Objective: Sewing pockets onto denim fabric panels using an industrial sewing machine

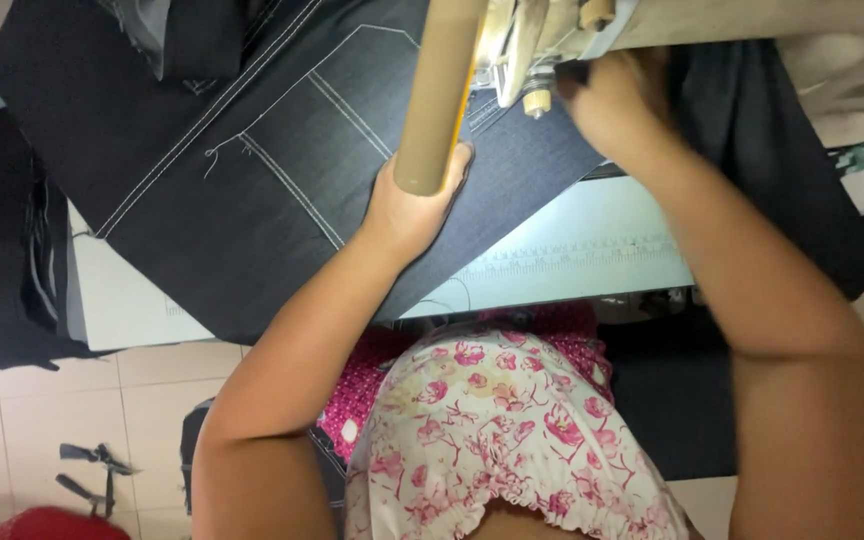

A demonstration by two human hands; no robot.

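landmark: the sewing machine head, top centre of view.

nearest the camera, below the machine: floral garment on the lap, pink dotted cushion behind it. tiled floor to the lower left of the machine with dark scissors lying on it.

left hand lies flat, fingers spread, palm down on the dark denim piece, just left of and below the machine head; it presses the cloth, not clamped on anything. a tan tube hangs in front of the fingers and hides the tips.

right hand sits close under the machine head on the denim's right part; blurred, so whether its fingers are pinched on cloth or open i cannot tell.

denim lies on the pale table, spreading left and away from the machine, white stitch lines visible.

risks, as a judgement: right fingers look very near the needle area; cloth overhanging the table's near edge may drag and skew a seam. the tube blocks sight of the left fingertips.
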